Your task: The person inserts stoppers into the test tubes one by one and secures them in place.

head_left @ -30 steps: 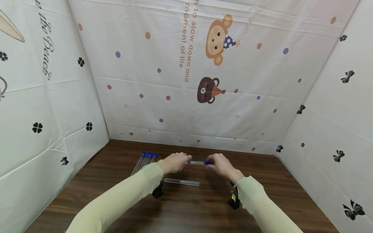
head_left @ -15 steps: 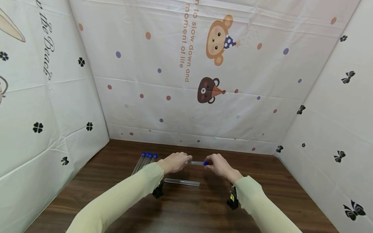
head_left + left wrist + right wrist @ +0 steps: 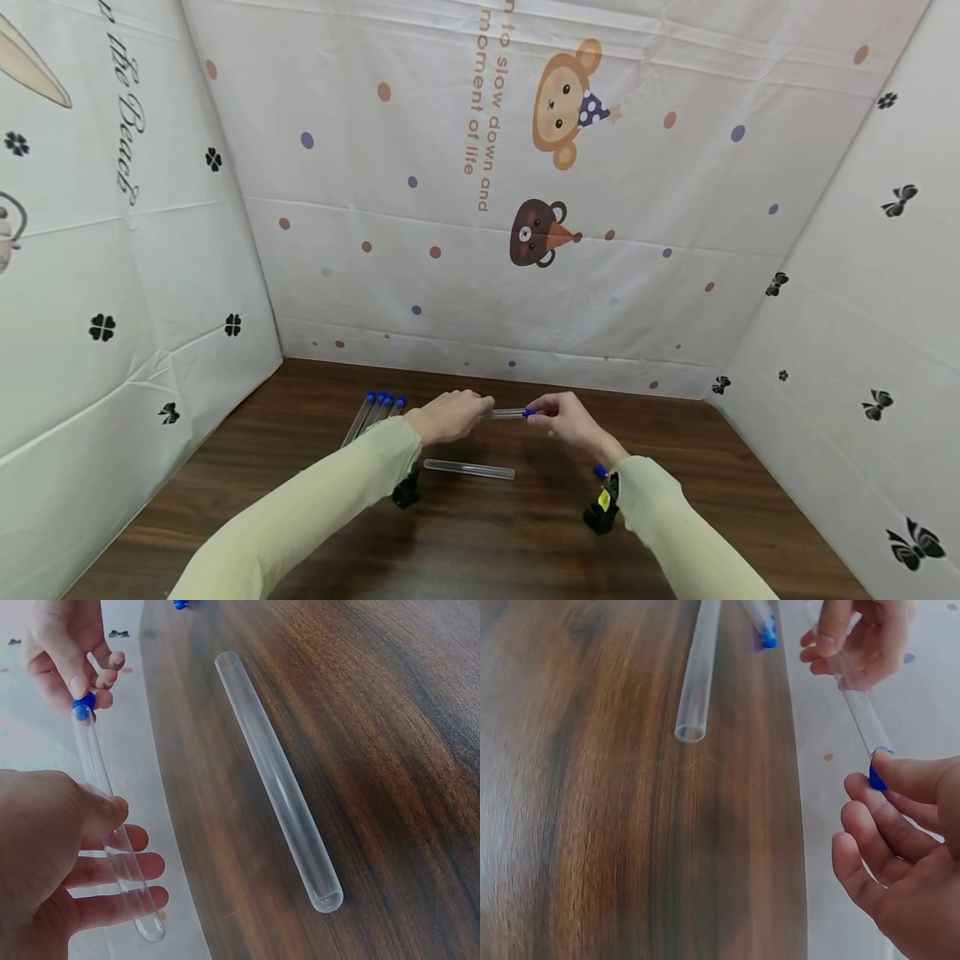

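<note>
My left hand [image 3: 450,415] holds a clear test tube [image 3: 91,754] between thumb and fingers, its rounded end lying across the fingers in the left wrist view. At the tube's mouth sits a blue stopper [image 3: 82,703], its lower part showing inside the glass. The thumb and fingertips of my right hand [image 3: 568,421] pinch this stopper. Below the hands, an uncapped test tube [image 3: 469,469] lies on the table; the right wrist view shows the open mouth of that tube [image 3: 694,712]. A loose blue stopper [image 3: 601,472] rests beside my right wrist.
Several test tubes with blue stoppers [image 3: 362,417] lie side by side at the back left, partly hidden by my left sleeve. The brown wooden table [image 3: 495,542] is bordered by white printed sheets [image 3: 450,283] at the back and both sides.
The stopper in my right hand has shifted slightly left against the tube's mouth, and the tube has risen a little. The loose stopper by my right wrist has come back into sight.
</note>
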